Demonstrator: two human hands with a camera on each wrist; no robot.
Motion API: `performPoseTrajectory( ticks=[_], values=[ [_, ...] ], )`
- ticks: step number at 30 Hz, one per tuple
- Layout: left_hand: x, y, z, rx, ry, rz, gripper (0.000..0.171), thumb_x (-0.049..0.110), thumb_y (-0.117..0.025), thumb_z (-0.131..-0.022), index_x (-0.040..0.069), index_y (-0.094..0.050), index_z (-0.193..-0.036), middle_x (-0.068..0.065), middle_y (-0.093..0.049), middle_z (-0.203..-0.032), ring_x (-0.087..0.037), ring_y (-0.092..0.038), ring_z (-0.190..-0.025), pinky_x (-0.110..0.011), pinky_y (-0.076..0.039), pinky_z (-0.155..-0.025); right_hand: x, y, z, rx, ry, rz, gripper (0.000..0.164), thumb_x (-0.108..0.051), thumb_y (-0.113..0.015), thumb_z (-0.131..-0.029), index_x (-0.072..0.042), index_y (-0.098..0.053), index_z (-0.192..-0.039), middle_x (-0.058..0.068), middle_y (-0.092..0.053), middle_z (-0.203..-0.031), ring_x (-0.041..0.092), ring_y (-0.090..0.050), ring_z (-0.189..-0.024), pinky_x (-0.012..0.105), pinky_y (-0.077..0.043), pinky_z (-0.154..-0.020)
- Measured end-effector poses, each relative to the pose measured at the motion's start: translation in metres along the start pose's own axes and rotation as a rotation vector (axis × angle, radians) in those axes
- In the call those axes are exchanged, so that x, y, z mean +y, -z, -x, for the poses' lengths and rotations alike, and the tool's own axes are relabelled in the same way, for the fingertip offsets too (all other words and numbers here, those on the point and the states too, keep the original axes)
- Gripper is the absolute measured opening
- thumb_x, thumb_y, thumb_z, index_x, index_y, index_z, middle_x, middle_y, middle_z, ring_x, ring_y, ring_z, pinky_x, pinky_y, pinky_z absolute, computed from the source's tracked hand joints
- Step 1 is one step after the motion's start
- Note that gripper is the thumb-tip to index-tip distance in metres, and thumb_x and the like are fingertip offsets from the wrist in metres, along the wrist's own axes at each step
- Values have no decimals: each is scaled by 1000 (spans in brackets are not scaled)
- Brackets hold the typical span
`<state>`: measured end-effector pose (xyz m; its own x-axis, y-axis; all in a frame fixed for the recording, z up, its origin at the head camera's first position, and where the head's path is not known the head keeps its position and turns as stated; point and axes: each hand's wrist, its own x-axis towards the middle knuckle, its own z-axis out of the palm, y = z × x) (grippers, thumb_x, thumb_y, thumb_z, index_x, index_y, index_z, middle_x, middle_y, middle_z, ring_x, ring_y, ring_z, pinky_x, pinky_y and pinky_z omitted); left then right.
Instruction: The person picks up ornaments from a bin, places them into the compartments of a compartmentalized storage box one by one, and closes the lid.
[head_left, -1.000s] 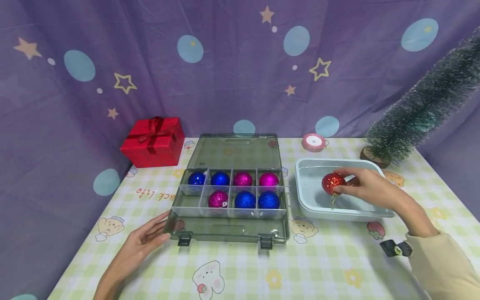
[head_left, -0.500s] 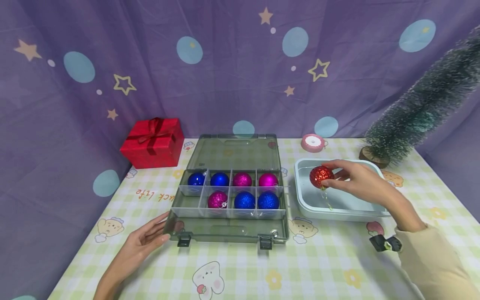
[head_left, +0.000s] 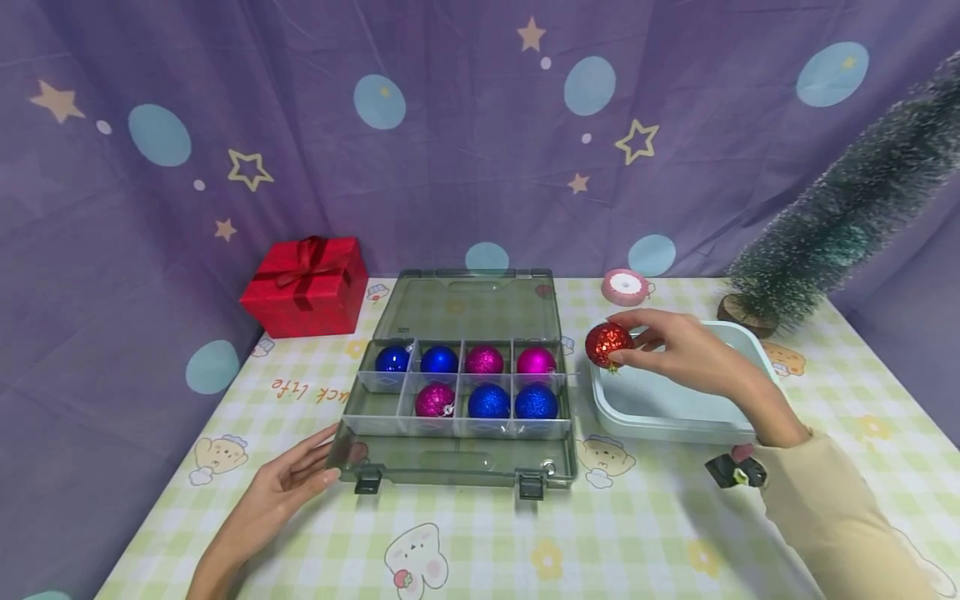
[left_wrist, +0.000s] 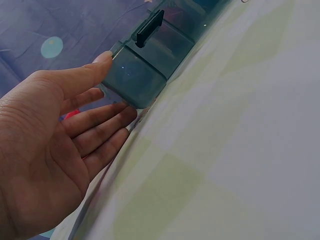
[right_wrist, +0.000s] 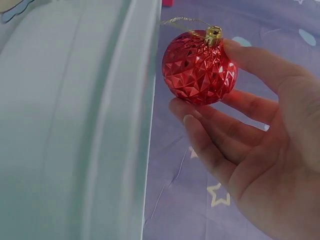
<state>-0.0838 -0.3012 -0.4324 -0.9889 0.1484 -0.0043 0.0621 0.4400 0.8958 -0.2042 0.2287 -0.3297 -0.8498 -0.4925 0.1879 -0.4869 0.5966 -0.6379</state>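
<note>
My right hand (head_left: 675,350) pinches a shiny red faceted Christmas ball (head_left: 608,345) between thumb and fingertips, over the left end of the light blue basin (head_left: 660,427). In the right wrist view the ball's gold cap (right_wrist: 213,35) and gold thread show beside the thumb. A transparent grey-green divided case (head_left: 450,458) lies with its lid back, holding several blue and pink Christmas balls (head_left: 483,361). The front left compartment (head_left: 375,403) has no ball in it. My left hand (head_left: 281,483) rests at the case's front left corner, fingers extended, thumb at the edge.
A red gift box (head_left: 307,287) stands at the back left. Behind the basin lies a roll of pink ribbon (head_left: 626,286), and a small artificial Christmas tree (head_left: 825,225) leans at the right. Two black latches (head_left: 532,485) stick out from the case's front edge.
My right hand has carried the red Christmas ball up and leftward, from inside the basin to above its left rim. The left hand and the case have stayed in place.
</note>
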Motion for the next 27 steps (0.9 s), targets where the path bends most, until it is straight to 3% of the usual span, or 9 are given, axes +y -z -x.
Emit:
performPoseTrajectory(
  ticks=[14,27],
  values=[
    [0,0,0,-8,-1,21,58,19,-66,-104,4,-45,-156,-22,-53,-148,4,-55,-122,-18,-50,-94,-23,-23,-31,-49,55,-53,45,-20,-78,-96,-4,-66,-136,10,-69,-125,24,-71,-102,47,-58,-88],
    [-1,0,0,-1,-7,2,57,19,-66,-104,2,-46,-155,-23,-53,-148,5,-54,-121,-18,-50,-94,-39,-49,-59,-77,121,-104,48,-18,-80,-93,-1,-66,-136,11,-71,-123,22,-72,-99,39,-61,-82]
  ],
)
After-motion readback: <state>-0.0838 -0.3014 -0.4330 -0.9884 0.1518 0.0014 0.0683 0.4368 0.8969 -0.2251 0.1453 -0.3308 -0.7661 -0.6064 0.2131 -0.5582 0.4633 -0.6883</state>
